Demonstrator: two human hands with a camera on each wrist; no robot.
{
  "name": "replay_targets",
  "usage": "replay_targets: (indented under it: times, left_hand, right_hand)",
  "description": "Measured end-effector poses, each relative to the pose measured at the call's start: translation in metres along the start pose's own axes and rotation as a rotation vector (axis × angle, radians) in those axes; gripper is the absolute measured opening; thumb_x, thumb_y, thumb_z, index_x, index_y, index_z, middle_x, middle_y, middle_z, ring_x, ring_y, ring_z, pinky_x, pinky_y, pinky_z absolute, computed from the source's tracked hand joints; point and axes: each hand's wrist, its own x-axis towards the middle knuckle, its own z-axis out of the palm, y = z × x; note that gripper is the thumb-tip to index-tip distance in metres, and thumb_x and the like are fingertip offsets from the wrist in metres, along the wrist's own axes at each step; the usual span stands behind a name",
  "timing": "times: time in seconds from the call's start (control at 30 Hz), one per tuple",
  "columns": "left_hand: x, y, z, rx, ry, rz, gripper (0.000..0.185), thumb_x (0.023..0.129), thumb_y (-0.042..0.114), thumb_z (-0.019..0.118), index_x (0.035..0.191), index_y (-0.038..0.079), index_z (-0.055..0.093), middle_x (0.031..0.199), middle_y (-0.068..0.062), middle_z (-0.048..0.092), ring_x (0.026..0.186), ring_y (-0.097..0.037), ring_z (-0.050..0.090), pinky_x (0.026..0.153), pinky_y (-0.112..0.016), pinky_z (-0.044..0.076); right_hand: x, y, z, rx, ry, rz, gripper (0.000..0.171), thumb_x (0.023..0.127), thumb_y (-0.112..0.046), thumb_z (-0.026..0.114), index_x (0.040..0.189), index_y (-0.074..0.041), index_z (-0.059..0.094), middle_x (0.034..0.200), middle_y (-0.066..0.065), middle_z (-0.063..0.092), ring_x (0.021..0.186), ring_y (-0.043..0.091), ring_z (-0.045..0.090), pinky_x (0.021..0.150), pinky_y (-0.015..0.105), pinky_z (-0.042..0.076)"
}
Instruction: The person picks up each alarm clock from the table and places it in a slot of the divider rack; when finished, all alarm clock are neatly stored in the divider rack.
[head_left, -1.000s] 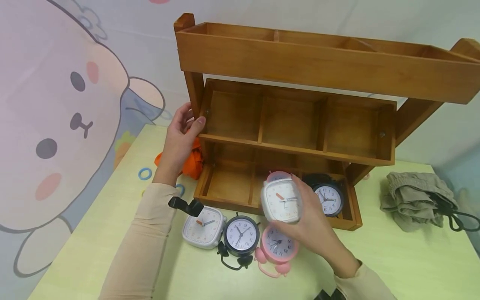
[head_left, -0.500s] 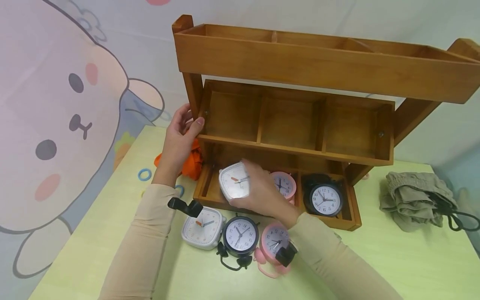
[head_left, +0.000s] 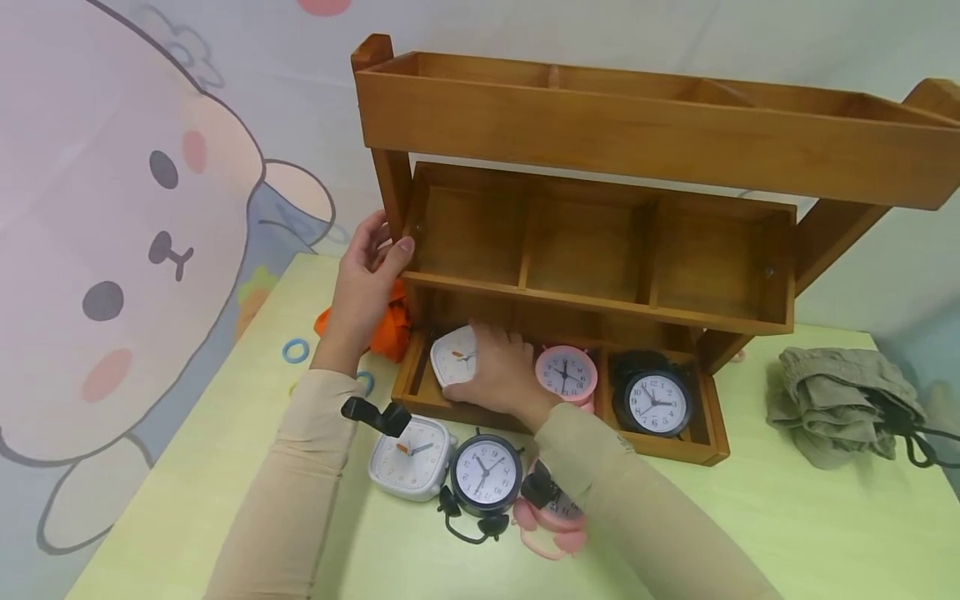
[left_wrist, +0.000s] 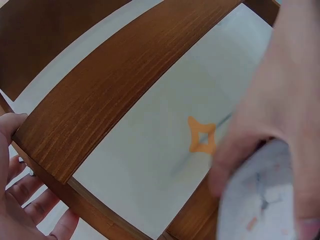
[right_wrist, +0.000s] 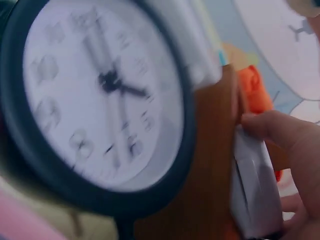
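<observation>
A three-tier wooden shelf stands on the light green table. My left hand grips its left post, thumb in front. My right hand holds a white square clock inside the bottom tier's left compartment. That clock shows at my fingertips in the right wrist view. A pink clock stands in the middle compartment and a black clock in the right one. In front of the shelf lie another white clock, a black round clock and a pink clock, half hidden by my right forearm.
An orange object sits left of the shelf behind my left hand, with blue rings near it. A crumpled grey cloth with a black cord lies at the right. A cartoon bunny wall closes the left side.
My right hand has carried the white square clock from in front of the shelf leftward and down into the bottom-left compartment. The left hand has stayed on the post.
</observation>
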Motion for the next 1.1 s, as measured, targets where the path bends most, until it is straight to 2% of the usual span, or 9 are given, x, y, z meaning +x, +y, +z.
replay_targets:
  times: [0.2, 0.37, 0.47, 0.6, 0.67, 0.8, 0.93, 1.03, 1.1]
  left_hand:
    - [-0.001, -0.001, -0.002, 0.014, 0.002, -0.013, 0.057, 0.096, 0.035, 0.061, 0.148, 0.027, 0.039, 0.150, -0.002, 0.046, 0.136, -0.019, 0.046, 0.115, -0.040, 0.038]
    - [-0.002, 0.000, -0.003, 0.025, 0.001, -0.014, 0.057, 0.096, 0.036, 0.061, 0.149, 0.028, 0.039, 0.150, -0.001, 0.046, 0.136, -0.019, 0.046, 0.115, -0.041, 0.039]
    - [-0.002, -0.001, -0.003, 0.024, -0.003, -0.017, 0.058, 0.096, 0.037, 0.061, 0.149, 0.027, 0.039, 0.150, -0.001, 0.046, 0.136, -0.019, 0.046, 0.115, -0.042, 0.039]
    - [-0.002, -0.002, -0.002, 0.026, -0.009, -0.027, 0.059, 0.096, 0.037, 0.062, 0.149, 0.027, 0.038, 0.151, -0.001, 0.045, 0.136, -0.019, 0.045, 0.115, -0.041, 0.038]
    - [-0.002, -0.001, -0.002, 0.030, -0.012, -0.028, 0.059, 0.096, 0.037, 0.061, 0.150, 0.027, 0.037, 0.151, -0.001, 0.044, 0.137, -0.019, 0.045, 0.116, -0.041, 0.038]
    - [-0.002, 0.001, -0.004, 0.031, -0.013, -0.016, 0.060, 0.097, 0.037, 0.061, 0.150, 0.027, 0.037, 0.151, -0.001, 0.044, 0.137, -0.019, 0.044, 0.116, -0.040, 0.037]
    - [-0.001, 0.001, -0.004, 0.019, -0.010, -0.008, 0.058, 0.097, 0.035, 0.061, 0.150, 0.026, 0.038, 0.151, -0.001, 0.045, 0.137, -0.019, 0.045, 0.116, -0.040, 0.038]
    - [-0.001, 0.000, -0.003, 0.014, -0.014, -0.005, 0.059, 0.097, 0.035, 0.061, 0.150, 0.026, 0.037, 0.151, -0.002, 0.045, 0.136, -0.019, 0.045, 0.116, -0.040, 0.038]
    - [0.000, 0.000, -0.003, 0.013, -0.017, -0.004, 0.059, 0.097, 0.035, 0.061, 0.150, 0.026, 0.037, 0.151, -0.002, 0.044, 0.136, -0.020, 0.045, 0.116, -0.040, 0.038]
  right_hand:
    - [0.000, 0.007, 0.002, -0.127, -0.074, -0.033, 0.090, 0.074, -0.062, 0.074, 0.144, -0.013, 0.046, 0.137, 0.012, 0.055, 0.120, 0.034, 0.047, 0.095, 0.053, 0.038]
    - [-0.002, 0.011, 0.000, -0.096, -0.124, -0.052, 0.089, 0.076, -0.060, 0.073, 0.147, -0.015, 0.043, 0.145, 0.011, 0.050, 0.129, 0.034, 0.043, 0.098, 0.056, 0.039]
    - [-0.003, 0.017, -0.003, -0.060, -0.152, -0.103, 0.091, 0.077, -0.056, 0.075, 0.150, -0.015, 0.040, 0.149, 0.013, 0.044, 0.134, 0.036, 0.041, 0.103, 0.058, 0.039]
    - [-0.019, 0.027, -0.018, 0.091, -0.146, -0.193, 0.093, 0.078, -0.047, 0.079, 0.152, -0.011, 0.035, 0.156, 0.017, 0.035, 0.143, 0.038, 0.033, 0.114, 0.058, 0.031]
    - [-0.033, 0.031, -0.028, 0.185, -0.115, -0.205, 0.093, 0.079, -0.043, 0.079, 0.153, -0.011, 0.033, 0.158, 0.015, 0.031, 0.147, 0.034, 0.029, 0.118, 0.055, 0.028]
    - [-0.066, 0.042, -0.042, 0.336, -0.046, -0.209, 0.092, 0.080, -0.037, 0.081, 0.155, -0.017, 0.030, 0.160, 0.009, 0.030, 0.146, 0.032, 0.031, 0.114, 0.055, 0.036]
    - [-0.101, 0.056, -0.045, 0.469, -0.021, -0.185, 0.092, 0.080, -0.031, 0.082, 0.155, -0.024, 0.028, 0.159, 0.009, 0.031, 0.136, 0.038, 0.046, 0.107, 0.061, 0.041]
    - [-0.127, 0.067, -0.043, 0.558, 0.008, -0.139, 0.091, 0.080, -0.027, 0.082, 0.154, -0.030, 0.029, 0.152, 0.010, 0.040, 0.124, 0.039, 0.057, 0.102, 0.065, 0.043]
    - [-0.144, 0.074, -0.041, 0.589, 0.035, -0.124, 0.089, 0.081, -0.025, 0.081, 0.153, -0.033, 0.030, 0.148, 0.007, 0.044, 0.123, 0.036, 0.056, 0.101, 0.063, 0.045]
